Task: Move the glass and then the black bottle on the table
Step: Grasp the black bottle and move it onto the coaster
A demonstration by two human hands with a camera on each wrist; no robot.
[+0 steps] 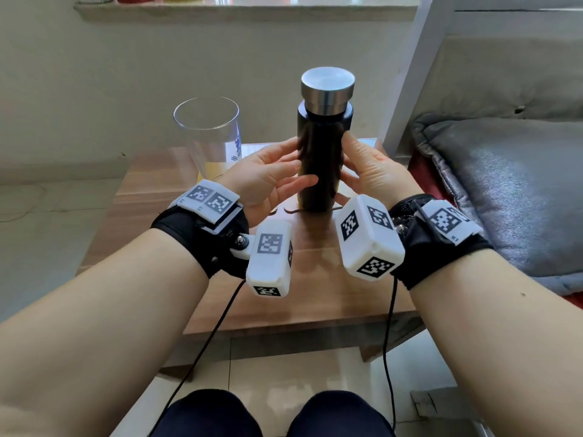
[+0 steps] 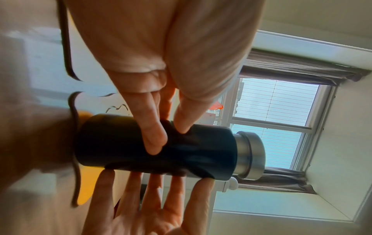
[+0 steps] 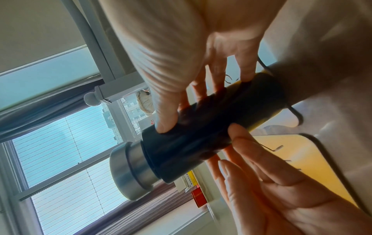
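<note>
**Both hands flank upright black bottle; glass parked rear-left**

Wooden table (image 1: 151, 216) carrying everything; grey cushion (image 1: 504, 190) off to the right edge, well apart from the work. Black bottle (image 1: 320, 162) upright near table centre, steel cap (image 1: 327, 86) on top, base seemingly down on the wood, though contact partly hidden by the hands. Glass (image 1: 209, 134) upright behind and left of the bottle, apart from it, looks empty. Left hand (image 1: 268, 178) against bottle's left side, fingers nearly straight, tips touching the body, not wrapped round; right hand (image 1: 369, 171) mirrored on the right side, thumb high near the shoulder, fingers straight along the wall. Glossy body pressed between flat palms only, so probable slip if lifted; tall narrow shape likely to tip under uneven push; leftward slide risks knocking the glass; cap seating not checkable.
</note>
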